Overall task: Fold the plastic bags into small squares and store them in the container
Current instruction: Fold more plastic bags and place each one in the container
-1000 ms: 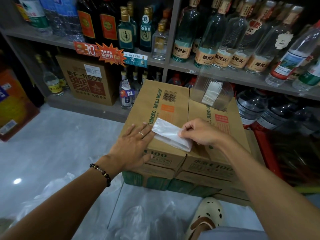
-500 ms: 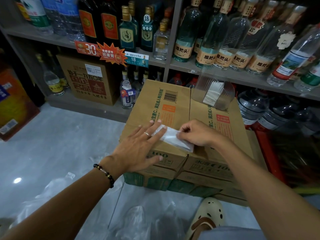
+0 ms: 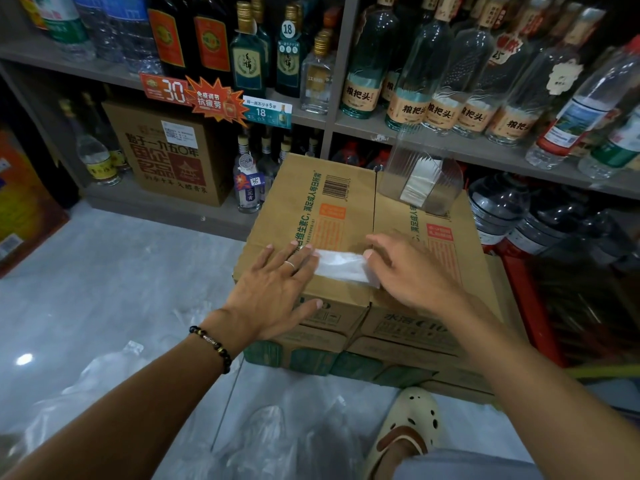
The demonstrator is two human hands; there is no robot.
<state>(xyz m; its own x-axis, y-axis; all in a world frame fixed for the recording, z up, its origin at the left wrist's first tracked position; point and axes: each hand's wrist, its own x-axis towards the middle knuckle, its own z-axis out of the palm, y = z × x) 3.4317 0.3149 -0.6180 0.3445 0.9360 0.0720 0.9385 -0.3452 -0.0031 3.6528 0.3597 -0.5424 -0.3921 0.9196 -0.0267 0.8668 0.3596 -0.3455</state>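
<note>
A folded white plastic bag (image 3: 341, 266) lies flat as a small strip on top of a stack of cardboard boxes (image 3: 311, 209). My left hand (image 3: 273, 292) lies flat with straight fingers, its fingertips pressing the bag's left end. My right hand (image 3: 408, 271) rests on the bag's right end, fingers spread and slightly bent, thumb at the bag's edge. A clear plastic container (image 3: 420, 174) stands at the far right of the box top with several folded white bags inside.
Loose clear plastic bags (image 3: 277, 441) lie on the grey floor in front of the boxes. Shelves of glass bottles (image 3: 433, 81) rise right behind the boxes. A brown carton (image 3: 166, 154) sits on the low shelf. My foot in a cream clog (image 3: 408, 424) is beside the stack.
The bag's raised flap has been laid down flat on the box. My left hand slid right onto the bag's left end. My right hand opened out from a pinch.
</note>
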